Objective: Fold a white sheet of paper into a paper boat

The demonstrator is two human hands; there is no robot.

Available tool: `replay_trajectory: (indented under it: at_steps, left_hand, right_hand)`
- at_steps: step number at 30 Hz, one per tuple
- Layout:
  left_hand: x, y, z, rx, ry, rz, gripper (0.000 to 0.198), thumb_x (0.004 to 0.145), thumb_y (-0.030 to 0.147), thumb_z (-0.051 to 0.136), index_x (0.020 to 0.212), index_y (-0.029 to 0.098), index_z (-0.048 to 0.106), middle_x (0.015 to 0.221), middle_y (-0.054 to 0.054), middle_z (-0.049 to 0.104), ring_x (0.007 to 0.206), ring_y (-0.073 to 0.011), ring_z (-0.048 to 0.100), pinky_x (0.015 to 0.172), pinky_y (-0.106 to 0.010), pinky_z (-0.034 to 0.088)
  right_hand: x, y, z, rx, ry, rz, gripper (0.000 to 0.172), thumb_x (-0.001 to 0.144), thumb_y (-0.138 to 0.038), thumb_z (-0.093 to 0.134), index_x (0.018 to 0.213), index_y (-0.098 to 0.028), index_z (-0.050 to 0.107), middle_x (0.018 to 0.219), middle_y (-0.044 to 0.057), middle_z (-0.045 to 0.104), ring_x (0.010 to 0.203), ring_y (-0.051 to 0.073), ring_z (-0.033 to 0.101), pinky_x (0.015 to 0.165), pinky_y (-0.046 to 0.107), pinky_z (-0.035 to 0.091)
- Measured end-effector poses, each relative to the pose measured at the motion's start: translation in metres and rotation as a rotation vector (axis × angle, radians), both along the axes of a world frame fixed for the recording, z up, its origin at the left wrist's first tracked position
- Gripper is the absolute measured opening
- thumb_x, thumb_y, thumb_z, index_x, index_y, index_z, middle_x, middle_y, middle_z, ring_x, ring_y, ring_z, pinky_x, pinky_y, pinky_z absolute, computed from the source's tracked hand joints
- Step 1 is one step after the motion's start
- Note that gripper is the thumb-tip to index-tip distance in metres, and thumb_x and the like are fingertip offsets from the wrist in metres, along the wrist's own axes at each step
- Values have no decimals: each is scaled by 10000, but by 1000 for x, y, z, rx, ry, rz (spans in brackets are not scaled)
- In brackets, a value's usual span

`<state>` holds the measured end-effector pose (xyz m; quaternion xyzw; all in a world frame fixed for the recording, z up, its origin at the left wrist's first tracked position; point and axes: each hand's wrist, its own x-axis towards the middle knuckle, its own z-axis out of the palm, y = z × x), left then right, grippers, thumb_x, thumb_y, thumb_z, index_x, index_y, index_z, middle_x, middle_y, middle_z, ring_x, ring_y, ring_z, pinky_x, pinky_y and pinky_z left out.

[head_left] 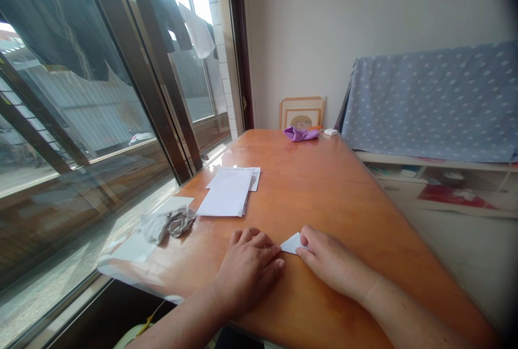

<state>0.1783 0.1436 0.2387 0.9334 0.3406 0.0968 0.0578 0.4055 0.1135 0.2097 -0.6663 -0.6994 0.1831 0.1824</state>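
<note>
A small folded piece of white paper (292, 244), triangular in its visible part, lies on the wooden table near its front. My right hand (326, 254) is closed on the paper's right side, with thumb and curled index finger at its edge. My left hand (251, 260) rests palm down on the table, fingers slightly bent and apart. Its index fingertip meets the paper's left corner. Faint marks show on the paper; its right part is hidden by my right hand.
White paper sheets (226, 193) are stacked ahead of my left hand. Crumpled grey cloth (181, 221) lies at the left edge by the window. A purple cloth (300, 134) and a small white box (331, 132) sit at the table's far end.
</note>
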Motion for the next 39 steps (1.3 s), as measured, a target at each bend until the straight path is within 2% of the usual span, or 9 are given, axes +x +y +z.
replay_trajectory:
  at_steps: [5,11,15,18,23,26,30,34,39]
  left_hand:
    - [2,1,4,9,-7,-3,270,1010,361,456,1074,305,713,1057,-40,649,1068,-254,495,921,-429,357]
    - [11,0,10,37,74,-34,257,936,452,568,872,241,700,934,-61,636,1037,-282,500,876,-432,380]
    - [19,0,10,50,88,-23,200,950,357,538,886,239,686,970,-56,640,1002,-268,515,842,-416,390]
    - [22,3,7,59,80,-72,182,959,285,508,944,241,684,989,-54,639,1000,-254,523,872,-407,392]
    - [18,24,9,-15,69,-208,226,961,257,516,1074,288,709,997,-37,660,985,-234,546,880,-368,413]
    - [17,39,9,-39,68,-284,249,939,216,528,1055,290,735,1008,-38,672,966,-219,565,903,-356,421]
    - [22,55,2,-77,67,-311,310,884,150,554,1075,296,748,1023,-30,680,927,-201,598,905,-335,436]
    - [31,66,-6,-182,52,-343,200,863,174,616,986,238,760,970,-39,663,872,-179,628,833,-270,465]
    - [40,69,-9,-224,38,-281,127,860,197,646,948,205,738,947,-31,637,810,-155,617,737,-228,466]
  right_hand:
    - [1,1,-3,4,-2,2,80,900,-252,544,840,-222,500,819,27,647,745,181,591,659,273,319]
    - [-1,1,-1,6,15,10,104,909,-259,555,831,-223,497,821,28,655,760,186,600,677,272,330]
    - [-1,0,0,12,25,16,78,897,-222,546,834,-220,501,815,28,656,751,183,600,661,269,326]
    - [0,0,0,18,28,11,56,891,-214,540,847,-218,506,816,29,658,746,182,601,650,267,324]
    - [2,1,-1,9,45,4,43,892,-254,554,896,-219,528,849,39,675,787,197,623,671,269,345]
    - [2,0,0,-10,40,3,63,900,-281,553,901,-221,533,840,42,679,781,203,629,676,272,357]
    - [2,-1,0,-19,7,14,82,920,-297,541,894,-219,544,830,47,680,767,207,630,671,275,365]
    - [3,0,-2,-17,-23,27,78,922,-288,541,933,-215,566,884,70,692,814,224,640,687,281,379]
    - [6,1,-7,-6,-60,46,128,939,-314,517,980,-212,583,908,84,698,820,239,650,685,294,395]
